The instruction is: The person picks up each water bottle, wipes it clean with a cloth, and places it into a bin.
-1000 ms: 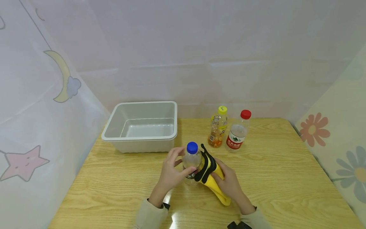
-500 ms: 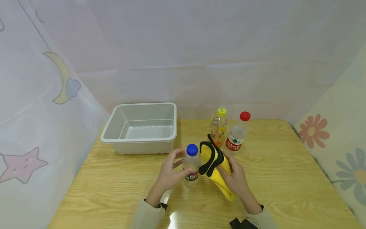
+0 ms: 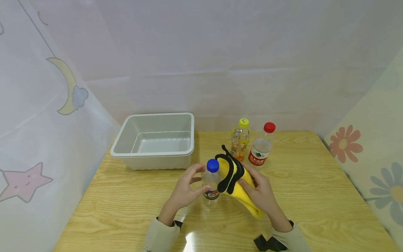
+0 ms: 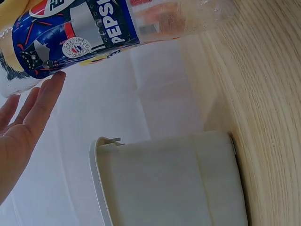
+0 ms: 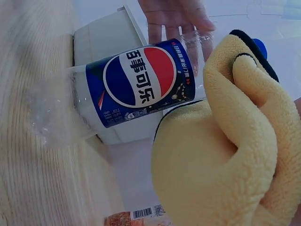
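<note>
A clear Pepsi bottle [image 3: 211, 180] with a blue cap stands on the table between my hands. My left hand [image 3: 185, 187] holds it from the left, thumb in front and fingers behind. In the left wrist view, fingertips touch the side of the bottle [image 4: 77, 37]. My right hand [image 3: 260, 194] grips a folded yellow cloth [image 3: 244, 190] with black edging, just right of the bottle. Seen from the right wrist, the cloth [image 5: 197, 160] lies against or very close to the upper bottle [image 5: 141, 80]; exact contact is unclear. The right fingers are mostly hidden by the cloth.
A grey plastic bin [image 3: 190, 140] stands at the back left of the wooden table [image 3: 126, 210]. Behind the cloth are a yellow-capped bottle [image 3: 240, 140] with some orange-coloured contents and a red-capped bottle [image 3: 260, 148]. Printed sheets [image 3: 201, 63] hang behind and at both sides.
The cloth and right hand have moved up and right from the bottle, then slightly back left towards it. My left hand stays at the bottle, which shifts and turns only slightly.
</note>
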Demonstrator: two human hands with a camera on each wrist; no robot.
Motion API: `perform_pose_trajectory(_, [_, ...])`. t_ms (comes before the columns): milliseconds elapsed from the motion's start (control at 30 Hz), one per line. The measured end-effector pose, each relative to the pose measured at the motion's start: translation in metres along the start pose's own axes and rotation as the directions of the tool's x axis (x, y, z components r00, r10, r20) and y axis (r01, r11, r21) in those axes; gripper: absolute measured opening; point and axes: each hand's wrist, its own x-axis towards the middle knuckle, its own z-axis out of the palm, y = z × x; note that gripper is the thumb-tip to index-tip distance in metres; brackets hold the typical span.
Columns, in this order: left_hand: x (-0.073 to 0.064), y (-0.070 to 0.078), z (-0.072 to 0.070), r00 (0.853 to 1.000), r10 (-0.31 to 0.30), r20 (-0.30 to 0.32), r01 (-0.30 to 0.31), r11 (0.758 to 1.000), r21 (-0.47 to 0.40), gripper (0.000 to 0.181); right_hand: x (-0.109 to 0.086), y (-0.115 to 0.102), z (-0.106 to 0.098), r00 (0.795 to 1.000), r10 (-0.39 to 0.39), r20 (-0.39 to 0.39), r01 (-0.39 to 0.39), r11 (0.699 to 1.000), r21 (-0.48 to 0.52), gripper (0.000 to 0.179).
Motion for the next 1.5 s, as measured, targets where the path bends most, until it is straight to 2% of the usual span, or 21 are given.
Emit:
perform_pose_trajectory(233, [0.000, 0.001, -0.001, 1.000, 0.015, 0.003, -0.015, 0.999, 0.033, 0.060, 0.003, -0.001, 0.003, 0.999, -0.009, 0.047, 0.011, 0.999, -0.039, 0.047])
perform_pose_trajectory(433, [-0.002, 0.001, -0.002, 0.999, 0.046, 0.000, -0.046, 0.999, 0.009, 0.055, 0.006, 0.000, 0.006, 0.995, -0.030, 0.090, 0.039, 0.994, -0.098, 0.045])
perform_pose_trajectory(567, [-0.003, 0.002, -0.002, 0.999, 0.046, -0.003, -0.046, 0.999, -0.009, 0.054, 0.005, 0.000, 0.006, 0.993, -0.049, 0.103, 0.064, 0.986, -0.153, 0.046])
perform_pose_trajectory(867, [-0.004, 0.005, 0.001, 0.998, 0.055, -0.033, -0.056, 0.998, -0.038, 0.052, 0.007, -0.004, 0.009, 0.991, -0.054, 0.119, 0.077, 0.977, -0.201, 0.046])
perform_pose_trajectory(1067, [-0.004, 0.006, 0.002, 0.998, 0.053, -0.038, -0.054, 0.998, -0.030, 0.053, 0.005, -0.004, 0.012, 0.994, -0.064, 0.092, 0.082, 0.975, -0.204, 0.046])
perform_pose_trajectory(1300, [-0.005, 0.008, 0.003, 0.999, 0.023, -0.040, -0.023, 1.000, -0.016, 0.054, -0.001, -0.001, 0.018, 0.998, -0.035, 0.043, 0.042, 0.984, -0.173, 0.044])
perform_pose_trajectory(1500, [-0.003, 0.029, 0.000, 0.999, 0.033, -0.035, -0.033, 0.999, 0.002, 0.052, -0.005, 0.002, 0.022, 0.999, 0.029, 0.026, -0.025, 0.988, -0.150, 0.043])
